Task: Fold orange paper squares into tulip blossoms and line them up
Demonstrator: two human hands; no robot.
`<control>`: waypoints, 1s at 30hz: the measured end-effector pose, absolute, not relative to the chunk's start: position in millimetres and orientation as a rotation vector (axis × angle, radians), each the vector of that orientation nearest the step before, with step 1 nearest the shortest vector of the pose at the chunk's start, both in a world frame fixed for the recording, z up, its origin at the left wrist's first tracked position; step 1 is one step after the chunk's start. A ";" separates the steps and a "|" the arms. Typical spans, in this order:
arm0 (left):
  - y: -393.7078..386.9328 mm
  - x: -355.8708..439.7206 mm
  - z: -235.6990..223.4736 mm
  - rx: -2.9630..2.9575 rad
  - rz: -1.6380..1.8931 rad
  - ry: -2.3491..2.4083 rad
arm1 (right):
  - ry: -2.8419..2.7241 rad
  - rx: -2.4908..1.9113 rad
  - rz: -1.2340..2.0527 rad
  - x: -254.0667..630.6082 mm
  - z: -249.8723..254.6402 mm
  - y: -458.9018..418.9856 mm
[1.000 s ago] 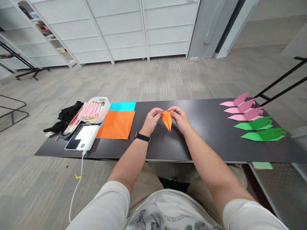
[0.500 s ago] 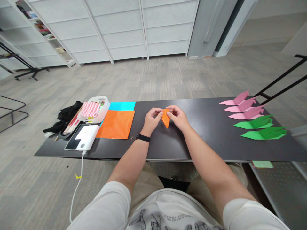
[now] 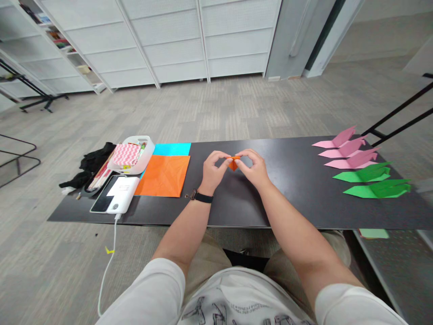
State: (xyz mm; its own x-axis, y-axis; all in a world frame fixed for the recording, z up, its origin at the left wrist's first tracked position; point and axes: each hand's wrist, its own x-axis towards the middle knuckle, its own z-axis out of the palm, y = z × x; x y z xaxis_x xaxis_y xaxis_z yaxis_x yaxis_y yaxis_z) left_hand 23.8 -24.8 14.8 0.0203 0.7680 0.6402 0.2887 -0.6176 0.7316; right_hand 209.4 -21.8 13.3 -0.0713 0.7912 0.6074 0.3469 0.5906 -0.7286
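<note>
A small folded piece of orange origami paper [image 3: 233, 165] is pinched between both hands over the middle of the dark table [image 3: 297, 198]. My left hand [image 3: 215, 170] grips its left side between thumb and fingertips. On the right side, my right hand [image 3: 253, 168] pinches it the same way. Part of the paper is hidden behind the fingers, and its upper edge looks tilted toward me. To the left lies a flat orange sheet [image 3: 164, 176], partly over a blue sheet [image 3: 173, 149].
Folded pink paper cranes [image 3: 345, 152] and green ones [image 3: 375, 189] line the table's right end. At left are a white basket [image 3: 148, 155] holding a pink-patterned item, a phone [image 3: 104, 196], a white power bank [image 3: 123, 194] with a cable, and black cloth [image 3: 96, 158].
The orange folded paper has tipped, so its long downward point now looks shorter and its top edge shows. Both hands still pinch it in nearly the same place.
</note>
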 end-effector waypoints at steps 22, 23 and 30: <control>-25.0 24.2 11.4 1.953 1.652 1.079 | -1.693 -0.925 0.399 216.9 14.3 -20.2; -24.4 24.2 10.5 1.952 1.641 1.077 | -1.681 -0.919 0.392 217.7 14.1 -19.9; -22.2 24.1 9.8 1.958 1.648 1.104 | -1.649 -0.915 0.392 217.4 11.3 -18.5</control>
State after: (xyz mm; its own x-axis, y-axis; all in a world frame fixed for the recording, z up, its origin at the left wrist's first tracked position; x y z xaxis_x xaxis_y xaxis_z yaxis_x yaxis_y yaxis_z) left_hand 24.1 -22.2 9.8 0.0181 0.7443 0.6676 0.3340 -0.6338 0.6976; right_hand 217.4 -18.5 11.3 -0.0440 0.7390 0.6722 0.3576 0.6400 -0.6801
